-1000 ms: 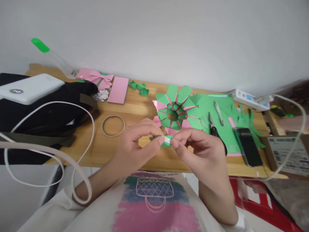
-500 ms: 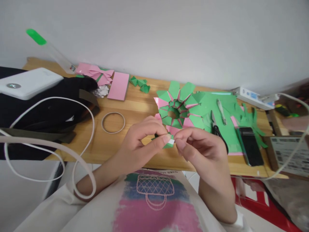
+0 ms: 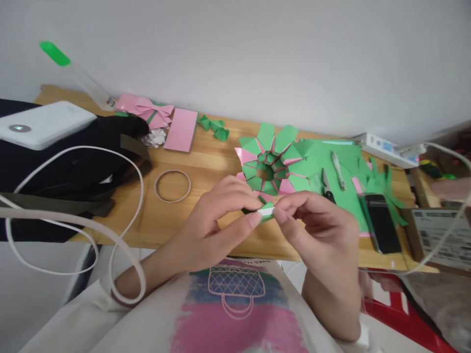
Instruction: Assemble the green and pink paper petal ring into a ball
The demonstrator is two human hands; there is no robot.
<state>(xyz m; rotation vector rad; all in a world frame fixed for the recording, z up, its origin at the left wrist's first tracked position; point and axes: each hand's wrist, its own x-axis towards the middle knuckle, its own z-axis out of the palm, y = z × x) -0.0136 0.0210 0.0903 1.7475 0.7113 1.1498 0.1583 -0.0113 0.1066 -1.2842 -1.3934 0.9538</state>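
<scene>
Between my two hands is a small folded green paper piece (image 3: 268, 206) with a white strip along its near side, probably tape backing or a bare edge; I cannot tell which. My left hand (image 3: 221, 215) pinches its left end between thumb and forefinger. At the right end, the thumb and forefinger of my right hand (image 3: 312, 220) are closed on it. Just beyond my fingers stands a ring-shaped green and pink folded paper flower (image 3: 250, 146), its petals spread outward. Some of its near petals are hidden by my hands.
Scissors (image 3: 327, 184) and a cutter (image 3: 337, 169) lie on green paper (image 3: 316, 154). A phone (image 3: 383, 223) is at right, a tape roll (image 3: 172, 200) at left. Beyond are pink card (image 3: 181, 130) and green folded pieces (image 3: 221, 133). A white cable (image 3: 142, 196) loops over my left forearm.
Both hands have shifted slightly right with the green paper piece. My right fingertips have come onto its right end, and more of the white strip shows.
</scene>
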